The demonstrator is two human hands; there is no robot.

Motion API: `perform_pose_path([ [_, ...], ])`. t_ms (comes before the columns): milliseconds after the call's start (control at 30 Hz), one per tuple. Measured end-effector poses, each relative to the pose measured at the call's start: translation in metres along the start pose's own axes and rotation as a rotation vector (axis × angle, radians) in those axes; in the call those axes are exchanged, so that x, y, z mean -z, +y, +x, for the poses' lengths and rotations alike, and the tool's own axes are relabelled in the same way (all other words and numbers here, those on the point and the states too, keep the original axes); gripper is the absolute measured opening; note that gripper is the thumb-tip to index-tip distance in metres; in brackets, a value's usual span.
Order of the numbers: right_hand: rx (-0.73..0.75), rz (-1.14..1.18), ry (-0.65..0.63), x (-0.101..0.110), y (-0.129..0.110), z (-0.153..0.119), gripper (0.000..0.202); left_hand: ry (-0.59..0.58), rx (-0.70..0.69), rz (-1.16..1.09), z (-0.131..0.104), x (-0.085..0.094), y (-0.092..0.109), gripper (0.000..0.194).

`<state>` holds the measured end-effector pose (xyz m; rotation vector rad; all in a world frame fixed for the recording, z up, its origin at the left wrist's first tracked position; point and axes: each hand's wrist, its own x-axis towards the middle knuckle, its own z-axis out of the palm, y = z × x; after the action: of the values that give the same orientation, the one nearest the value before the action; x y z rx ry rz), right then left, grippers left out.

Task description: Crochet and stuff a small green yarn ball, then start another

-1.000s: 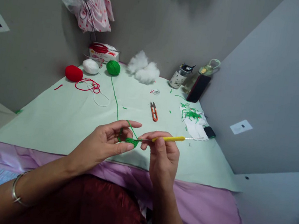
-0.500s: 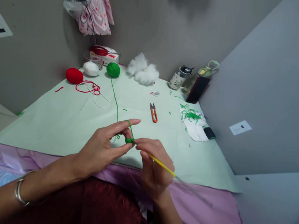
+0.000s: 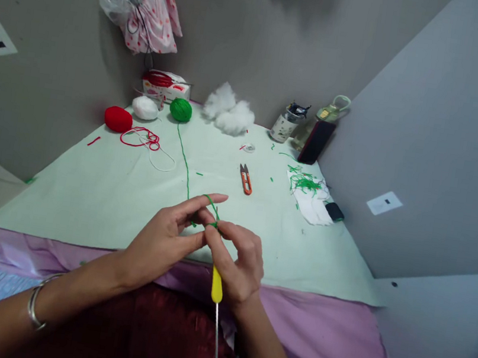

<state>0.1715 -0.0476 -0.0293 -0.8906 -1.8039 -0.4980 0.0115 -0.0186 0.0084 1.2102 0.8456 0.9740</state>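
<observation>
My left hand [image 3: 160, 242] pinches a small green crochet piece [image 3: 213, 223], mostly hidden by fingertips. Green yarn [image 3: 187, 163] runs from the green ball [image 3: 180, 110] to this hand and loops over its raised index finger. In my right hand [image 3: 241, 257] is a crochet hook with a yellow handle [image 3: 217, 286]; its metal end hangs down over my lap. The right thumb and index finger meet at the green piece, touching it beside the left fingertips. Fingers cover the hook's upper end.
Orange thread snips [image 3: 246, 180] lie beyond my hands. Behind are a red yarn ball [image 3: 118, 119], a white yarn ball [image 3: 145, 108], fluffy stuffing [image 3: 230, 115], a pen cup [image 3: 283, 127] and a phone [image 3: 317, 143] against a bottle. Green scraps [image 3: 305, 183] lie on white paper at right.
The hook has swung from pointing right to pointing down toward my lap. My right hand has turned, and its thumb and index finger have moved in to the green piece.
</observation>
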Motion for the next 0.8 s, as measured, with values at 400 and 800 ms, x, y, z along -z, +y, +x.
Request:
perform_pose_path([
  [400, -0.745, 0.907, 0.18, 0.005, 0.005, 0.013, 0.02, -0.069, 0.178, -0.313, 0.003, 0.007, 0.006, 0.045],
  [800, -0.844, 0.979, 0.102, 0.001, 0.004, 0.01, 0.017, -0.05, 0.093, -0.107, 0.0, 0.005, 0.002, 0.041],
])
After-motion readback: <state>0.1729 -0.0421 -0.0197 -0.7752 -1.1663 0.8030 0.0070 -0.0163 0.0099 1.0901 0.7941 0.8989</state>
